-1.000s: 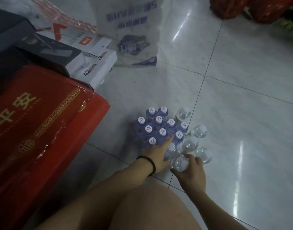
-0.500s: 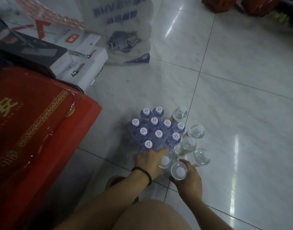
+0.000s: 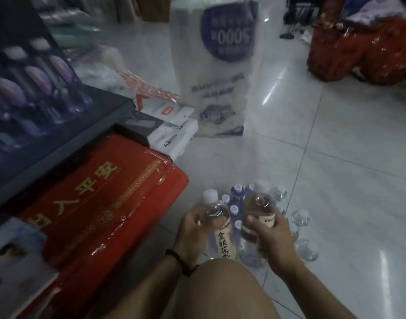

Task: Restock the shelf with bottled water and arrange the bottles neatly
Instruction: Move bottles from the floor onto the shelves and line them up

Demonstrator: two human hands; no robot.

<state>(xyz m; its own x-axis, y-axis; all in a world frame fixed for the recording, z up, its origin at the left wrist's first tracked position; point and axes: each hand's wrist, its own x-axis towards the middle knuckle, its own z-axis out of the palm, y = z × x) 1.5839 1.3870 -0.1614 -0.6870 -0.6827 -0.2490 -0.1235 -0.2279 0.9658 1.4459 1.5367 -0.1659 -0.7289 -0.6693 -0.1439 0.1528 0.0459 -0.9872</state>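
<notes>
Gripping one bottle [image 3: 221, 229] in left hand [image 3: 194, 230], second bottle [image 3: 260, 209] in right hand [image 3: 272, 237], both just above pack [image 3: 236, 198] on floor [image 3: 335, 157]. Judged best: hold mid-body, upright, clear of pack caps; place on shelf labels outward, rows tight.

Two clear bottles are held up, side by side. The left bottle [image 3: 223, 238], white-capped, carries a pale label with dark vertical characters and leans in the left hand [image 3: 192, 229]. The right bottle [image 3: 260, 207], also pale-labelled, tilts in the right hand [image 3: 274, 237]. Behind and between them a tight cluster of blue bottles [image 3: 236, 199] with white caps stands upright on the floor [image 3: 347, 180]. Loose clear bottles [image 3: 301, 218] stand just right of it.
</notes>
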